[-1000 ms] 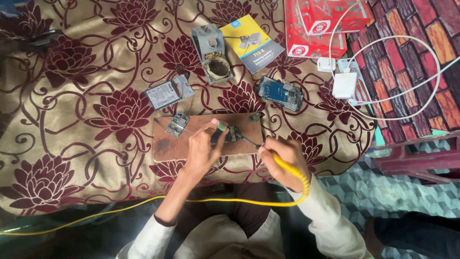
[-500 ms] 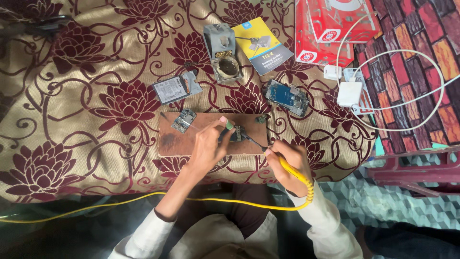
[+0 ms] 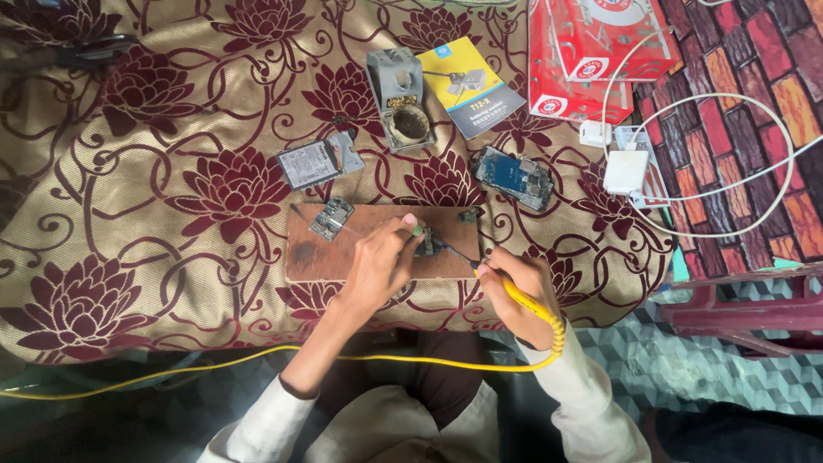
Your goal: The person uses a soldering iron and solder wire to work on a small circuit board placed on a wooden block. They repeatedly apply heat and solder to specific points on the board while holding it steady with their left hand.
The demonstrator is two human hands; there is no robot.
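- Head view, looking straight down: a person seated at a cloth (image 3: 129, 214) patterned with maroon flowers works over a brown wooden board (image 3: 326, 253) laid across it.
- Left hand (image 3: 377, 266) rests on the board, fingers curled together and pinching a small green-tipped item against a small circuit part (image 3: 427, 243) just beside its fingertips.
- Right hand (image 3: 514, 296) is closed in a pen grip around a yellow soldering iron (image 3: 523, 300), whose dark tip slants up and to the left, ending at that same part.
- Between the two hands lies the part, nearer the left; the iron's long axis runs diagonally from the right hand toward it.
- A yellow cord (image 3: 257, 364) trails from the iron across the person's lap and off to the left.
- A second small circuit board (image 3: 332, 218) sits at the board's left end, well apart from both hands.
- Beyond the board lie a phone battery (image 3: 319, 160), a grey iron stand (image 3: 400, 111), an opened blue phone (image 3: 514, 177), a booklet (image 3: 470, 86), a red box (image 3: 591, 51) and a white charger (image 3: 626, 171).
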